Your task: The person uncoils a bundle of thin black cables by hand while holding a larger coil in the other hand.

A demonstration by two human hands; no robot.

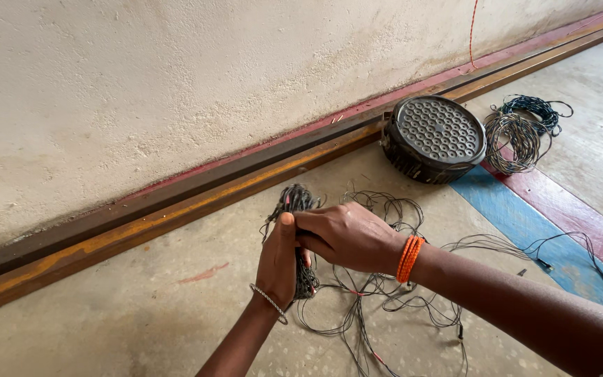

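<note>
My left hand [277, 262], with a thin silver bracelet at the wrist, grips a wound bundle of dark thin cable [294, 201] held upright over the floor. My right hand [347, 234], with orange bands at the wrist, closes over the same bundle from the right, its fingers wrapped across the middle. The lower end of the bundle [307, 281] shows between the two hands. Loose cable [385, 293] trails from the bundle and lies in tangled loops on the concrete floor below and to the right.
A round black stage light [435, 137] with a dotted face lies by the wall. Beside it sit two coiled cable bundles [521, 132]. A rusty metal rail [176, 209] runs along the rough plaster wall. Blue and red painted stripes [525, 220] cross the floor at right.
</note>
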